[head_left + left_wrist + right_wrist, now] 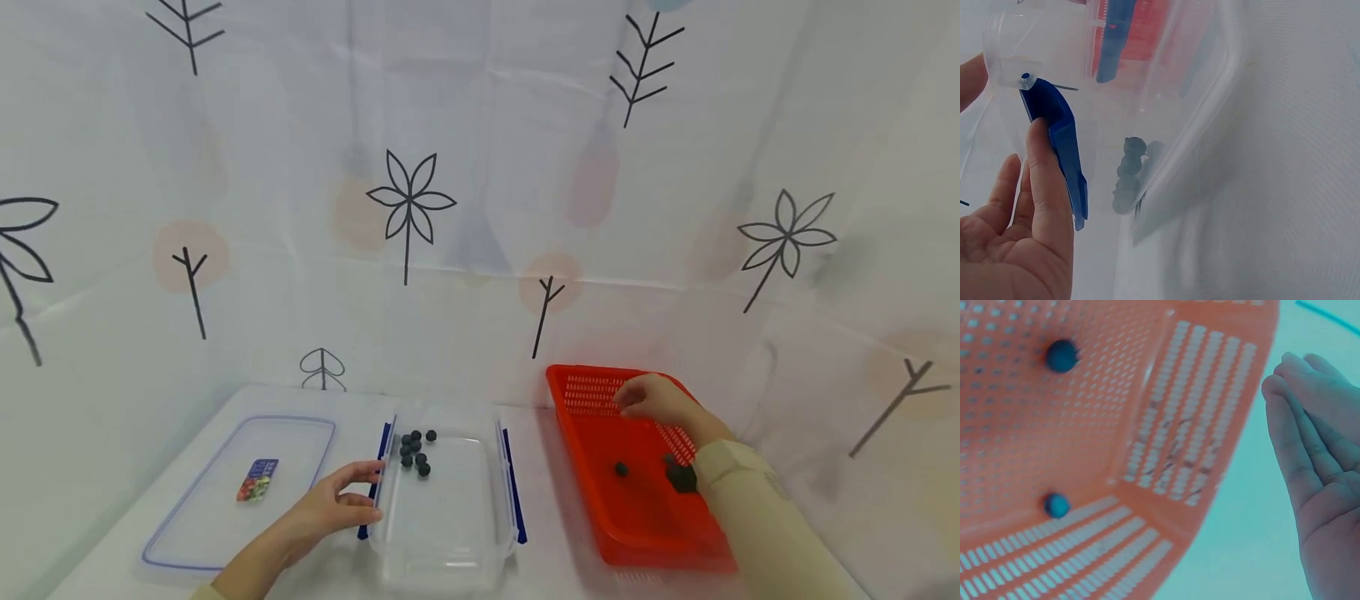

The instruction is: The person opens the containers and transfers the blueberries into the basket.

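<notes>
My left hand [330, 504] is at the left side of a clear plastic box [442, 517], fingers and thumb against its wall. In the left wrist view one finger lies along the box's blue latch [1063, 140]. Several dark blueberries [416, 447] are gathered in the box's far left part. My right hand [660, 402] is over the far part of a red basket [592, 500], fingertips bent down near the thumb. No object shows between them. A blueberry [622, 469] lies on the basket's floor; in the right wrist view two blueberries [1061, 356] show.
A clear lid [202, 521] with a blue rim and a fruit label [257, 480] lies flat at the left. Beside the right sleeve [750, 500] a dark shape [681, 477] shows against the basket. A white patterned cloth [480, 208] hangs behind the white table [536, 500].
</notes>
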The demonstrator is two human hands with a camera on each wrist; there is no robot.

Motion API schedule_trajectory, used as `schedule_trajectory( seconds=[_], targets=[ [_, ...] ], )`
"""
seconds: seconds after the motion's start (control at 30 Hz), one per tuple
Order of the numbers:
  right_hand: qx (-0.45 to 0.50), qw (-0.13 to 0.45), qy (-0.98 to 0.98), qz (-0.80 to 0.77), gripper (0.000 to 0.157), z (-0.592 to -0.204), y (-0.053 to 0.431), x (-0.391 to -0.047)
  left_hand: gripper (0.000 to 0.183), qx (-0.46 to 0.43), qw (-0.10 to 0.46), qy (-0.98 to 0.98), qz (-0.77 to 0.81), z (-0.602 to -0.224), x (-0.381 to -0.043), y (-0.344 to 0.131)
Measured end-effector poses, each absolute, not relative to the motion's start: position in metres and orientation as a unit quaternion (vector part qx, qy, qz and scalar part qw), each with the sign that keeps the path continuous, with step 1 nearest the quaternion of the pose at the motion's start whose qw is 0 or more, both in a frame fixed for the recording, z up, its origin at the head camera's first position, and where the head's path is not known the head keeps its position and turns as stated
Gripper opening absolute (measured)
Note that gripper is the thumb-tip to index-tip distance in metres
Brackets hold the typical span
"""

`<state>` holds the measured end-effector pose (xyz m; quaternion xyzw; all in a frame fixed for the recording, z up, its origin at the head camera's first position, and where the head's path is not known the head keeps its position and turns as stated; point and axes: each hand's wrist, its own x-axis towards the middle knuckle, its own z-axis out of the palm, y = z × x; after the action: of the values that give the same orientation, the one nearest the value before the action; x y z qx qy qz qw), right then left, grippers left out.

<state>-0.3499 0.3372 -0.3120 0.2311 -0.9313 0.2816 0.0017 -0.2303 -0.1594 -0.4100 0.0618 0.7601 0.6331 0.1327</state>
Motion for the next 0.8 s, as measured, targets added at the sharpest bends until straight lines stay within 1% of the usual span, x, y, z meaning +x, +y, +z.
schedule_trajectory(
  seconds=[0.3, 0.53, 0.8],
  targets=[
    [0.254, 0.003, -0.93, 0.265, 0.015, -0.291, 0.312, -0.35, 0.074, 0.057, 0.128, 0.765, 0.629, -0.408, -0.229, -0.158],
    [0.238, 0.0, -0.936, 0.261, 0.014, -0.284, 0.29, -0.352, 0.073, 0.056, 0.128, 0.766, 0.627, -0.41, -0.231, -0.158],
    [0.237, -0.022, -0.934, 0.265, 0.021, -0.281, 0.259, -0.349, 0.073, 0.056, 0.132, 0.765, 0.628, -0.409, -0.23, -0.159]
  ],
)
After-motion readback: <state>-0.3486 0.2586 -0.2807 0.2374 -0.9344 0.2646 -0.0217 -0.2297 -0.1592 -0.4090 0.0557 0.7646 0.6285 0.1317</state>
